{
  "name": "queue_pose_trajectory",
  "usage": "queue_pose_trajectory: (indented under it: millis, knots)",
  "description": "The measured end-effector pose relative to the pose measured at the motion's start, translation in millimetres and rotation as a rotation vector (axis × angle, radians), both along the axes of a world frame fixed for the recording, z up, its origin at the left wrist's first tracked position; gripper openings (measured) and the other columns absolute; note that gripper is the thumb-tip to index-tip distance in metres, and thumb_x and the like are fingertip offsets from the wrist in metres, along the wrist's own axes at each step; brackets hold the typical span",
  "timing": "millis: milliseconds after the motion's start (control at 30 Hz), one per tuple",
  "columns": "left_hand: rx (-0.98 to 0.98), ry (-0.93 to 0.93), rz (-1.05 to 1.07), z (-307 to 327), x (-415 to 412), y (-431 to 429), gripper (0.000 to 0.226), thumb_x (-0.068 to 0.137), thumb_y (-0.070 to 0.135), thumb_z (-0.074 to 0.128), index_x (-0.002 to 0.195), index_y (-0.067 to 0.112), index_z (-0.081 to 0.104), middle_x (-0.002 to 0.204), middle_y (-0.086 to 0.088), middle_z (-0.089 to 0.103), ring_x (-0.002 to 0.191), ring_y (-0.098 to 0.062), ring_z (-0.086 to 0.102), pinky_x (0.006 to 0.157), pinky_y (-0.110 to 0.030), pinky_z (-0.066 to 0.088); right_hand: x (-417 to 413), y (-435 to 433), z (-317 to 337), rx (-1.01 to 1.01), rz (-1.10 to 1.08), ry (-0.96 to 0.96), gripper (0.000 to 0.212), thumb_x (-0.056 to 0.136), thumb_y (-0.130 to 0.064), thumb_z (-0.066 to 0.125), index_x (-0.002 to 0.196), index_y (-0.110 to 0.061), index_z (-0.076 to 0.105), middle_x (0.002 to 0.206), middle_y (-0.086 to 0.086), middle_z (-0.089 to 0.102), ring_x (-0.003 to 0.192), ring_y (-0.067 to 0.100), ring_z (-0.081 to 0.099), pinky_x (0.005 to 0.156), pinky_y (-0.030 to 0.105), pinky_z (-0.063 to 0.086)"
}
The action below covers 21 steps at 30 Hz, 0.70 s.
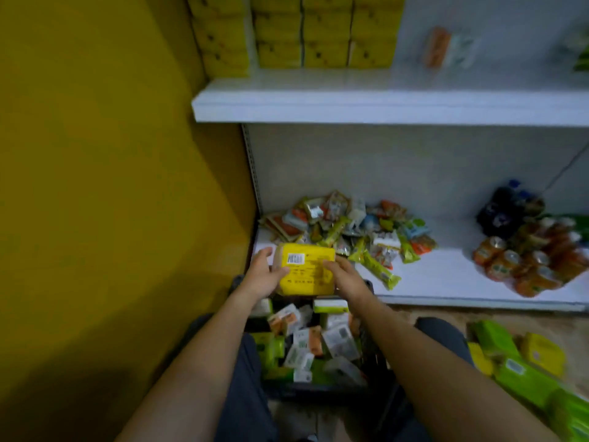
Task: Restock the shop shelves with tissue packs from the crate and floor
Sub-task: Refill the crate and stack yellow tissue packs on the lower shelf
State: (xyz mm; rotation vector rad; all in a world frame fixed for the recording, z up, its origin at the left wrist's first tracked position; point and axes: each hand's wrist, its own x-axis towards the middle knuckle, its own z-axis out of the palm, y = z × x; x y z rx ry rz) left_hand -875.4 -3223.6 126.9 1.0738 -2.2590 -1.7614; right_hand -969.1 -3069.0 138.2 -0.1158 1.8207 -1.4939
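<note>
Two hands, one pack: the crate-to-shelf transfer appears to be in hand.
The white upper shelf [382, 106] carries a stack of yellow tissue packs [325, 33] at its left end. A black plastic crate [318, 392] of mixed packs sits on the floor below. A yellow plastic-wrapped tissue pack [306, 269], barcode up, is held over the crate's far edge. The left hand [264, 275] and right hand [344, 275] each have their grip clamped on one side of it. Judged next: raise it to the matching stack and set it level on the bare shelf beside it.
</note>
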Motion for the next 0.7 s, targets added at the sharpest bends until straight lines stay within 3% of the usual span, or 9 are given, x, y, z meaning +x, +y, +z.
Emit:
queue_pose_trajectory:
  millis: [67,133,200,267,333,367,433,567,700]
  knots:
    - [-0.123,0.105,0.066,30.9,-0.4,-2.3,0.045,0.086,0.004,0.062,0.129,0.005,0.049,0.127,-0.014,0.049,0.115,-0.028,0.053,0.1,-0.036,0.044,-2.1,-4.8,36.2,-0.065,-0.047,0.09,0.03,0.092,-0.035,0.053,0.117,-0.018,0.048,0.12,0.006,0.052,0.105,0.021,0.05,0.093,0.041,0.043]
    - [-0.214,0.215,0.08,67.5,2.2,-0.8,0.044,0.087,0.0,0.058,0.131,0.007,0.051,0.124,-0.015,0.051,0.115,-0.027,0.051,0.097,-0.029,0.041,-1.8,-7.3,72.0,-0.132,-0.072,0.167,0.021,0.092,-0.033,0.054,0.106,-0.019,0.049,0.105,0.005,0.051,0.094,0.019,0.05,0.083,0.036,0.045]
    - [-0.15,0.295,0.077,103.7,8.3,6.0,0.05,0.09,-0.001,0.052,0.137,0.015,0.045,0.13,-0.007,0.048,0.118,-0.021,0.047,0.095,-0.03,0.043,0.5,-8.8,103.0,-0.202,-0.103,0.239,0.021,0.091,-0.03,0.057,0.105,-0.017,0.048,0.099,0.004,0.051,0.094,0.019,0.051,0.08,0.036,0.048]
    - [-0.022,0.395,0.103,131.9,13.6,11.9,0.046,0.091,-0.001,0.046,0.132,0.02,0.046,0.12,0.0,0.051,0.104,-0.011,0.051,0.077,-0.024,0.044,3.7,-10.3,127.2,-0.258,-0.116,0.319,0.028,0.09,-0.024,0.058,0.112,-0.016,0.044,0.11,0.005,0.052,0.101,0.021,0.053,0.084,0.039,0.05]
    - [0.069,0.476,0.146,152.2,14.4,15.3,0.029,0.092,0.004,0.045,0.115,0.021,0.051,0.105,0.005,0.053,0.086,-0.003,0.049,0.064,-0.024,0.036,6.3,-11.8,145.0,-0.295,-0.087,0.402,0.046,0.091,-0.019,0.058,0.131,-0.016,0.036,0.122,0.007,0.048,0.107,0.022,0.053,0.075,0.027,0.052]
    - [0.099,0.506,0.165,161.5,12.7,13.9,0.019,0.093,0.009,0.045,0.106,0.02,0.052,0.098,0.006,0.053,0.082,-0.003,0.047,0.062,-0.025,0.033,6.1,-13.3,153.1,-0.3,-0.062,0.45,0.057,0.09,-0.018,0.059,0.139,-0.018,0.03,0.128,0.007,0.045,0.112,0.023,0.053,0.074,0.023,0.052]
    - [0.122,0.572,0.204,181.6,6.1,7.0,0.005,0.094,0.018,0.048,0.092,0.021,0.051,0.094,0.004,0.053,0.085,-0.009,0.049,0.064,-0.026,0.035,2.1,-20.1,169.6,-0.304,-0.039,0.57,0.067,0.085,-0.024,0.065,0.142,-0.029,0.029,0.136,0.008,0.041,0.117,0.025,0.052,0.084,0.035,0.054]
    - [0.087,0.664,0.216,217.8,-17.1,-12.6,0.013,0.089,0.024,0.06,0.099,0.023,0.051,0.112,-0.005,0.057,0.1,-0.017,0.058,0.086,-0.035,0.05,-14.1,-43.4,204.7,-0.302,-0.032,0.752,0.062,0.08,-0.022,0.069,0.133,-0.032,0.039,0.126,0.01,0.044,0.114,0.027,0.052,0.095,0.05,0.047]
    - [-0.048,0.71,0.232,247.7,-49.5,-35.2,0.023,0.092,0.019,0.056,0.113,0.019,0.047,0.098,0.002,0.055,0.082,-0.003,0.054,0.064,-0.016,0.044,-43.0,-72.2,241.2,-0.325,-0.007,0.848,0.064,0.082,-0.022,0.068,0.138,-0.027,0.037,0.128,0.006,0.043,0.12,0.025,0.048,0.096,0.049,0.047]
